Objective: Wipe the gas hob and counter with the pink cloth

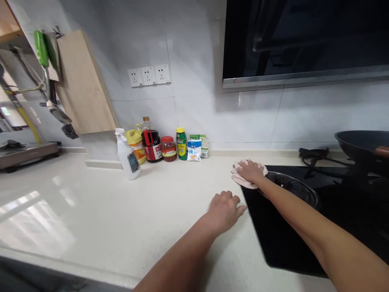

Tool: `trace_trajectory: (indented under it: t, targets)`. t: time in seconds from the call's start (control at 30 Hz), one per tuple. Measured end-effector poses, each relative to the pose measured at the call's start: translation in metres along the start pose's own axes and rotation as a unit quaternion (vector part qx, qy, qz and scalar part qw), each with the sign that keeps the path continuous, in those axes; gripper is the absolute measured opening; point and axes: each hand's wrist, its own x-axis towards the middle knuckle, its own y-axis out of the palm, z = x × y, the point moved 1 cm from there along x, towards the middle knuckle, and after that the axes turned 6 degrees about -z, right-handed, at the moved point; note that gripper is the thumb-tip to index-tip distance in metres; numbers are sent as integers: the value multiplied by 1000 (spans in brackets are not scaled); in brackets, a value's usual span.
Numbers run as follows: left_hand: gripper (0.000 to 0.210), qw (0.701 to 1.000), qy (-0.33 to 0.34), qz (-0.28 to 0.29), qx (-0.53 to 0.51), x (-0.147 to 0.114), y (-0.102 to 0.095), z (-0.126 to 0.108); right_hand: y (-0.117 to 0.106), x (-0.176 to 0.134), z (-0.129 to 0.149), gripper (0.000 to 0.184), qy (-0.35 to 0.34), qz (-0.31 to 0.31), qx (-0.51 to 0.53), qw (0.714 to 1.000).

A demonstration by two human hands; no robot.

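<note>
Spray bottle: white, upright on the desk.
Red-lidded jar: by the wall, between other condiments.
Left hand: fingers loosely bent, nothing held, just beside the black hob.
Cloth: pale, bunched at the hob's far left corner.
Right hand: on the cloth, fingers extended; cannot tell whether they grip.
Wok: far right.

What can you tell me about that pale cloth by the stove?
The cloth is pale pinkish, seemingly soft fabric, bunched and wrinkled. It lies at the black cooktop's back left corner, partly over the white countertop. The right hand rests on top, hiding its middle.
</note>
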Motion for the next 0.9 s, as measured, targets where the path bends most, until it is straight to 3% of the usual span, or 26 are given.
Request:
trace_trajectory:
  t: [0.13, 0.3, 0.43, 0.6, 0.9]
  targets:
    - [34, 1000, -17, -7, -21, 3, -2, 2, -10, -24, 14, 52, 3, 14, -21, 1000]
    - [30, 996, -38, -18, -75, 4, -5, 7, -28, -72, 28, 49, -77, 26, -23, 996]
    - [28, 994, -33, -21, -102, 5, -6, 9, -41, -126, 23, 51, -153, 8, 6, 988]
    - [32, 993, -23, -17, -117, 5, -5, 12, -62, -185, -7, 51, -197, -16, 49, 979]
    - [34, 990, -16, -3, -139, 5, -9, 15, -90, -248, -98, 52, -160, -32, 51, 985]
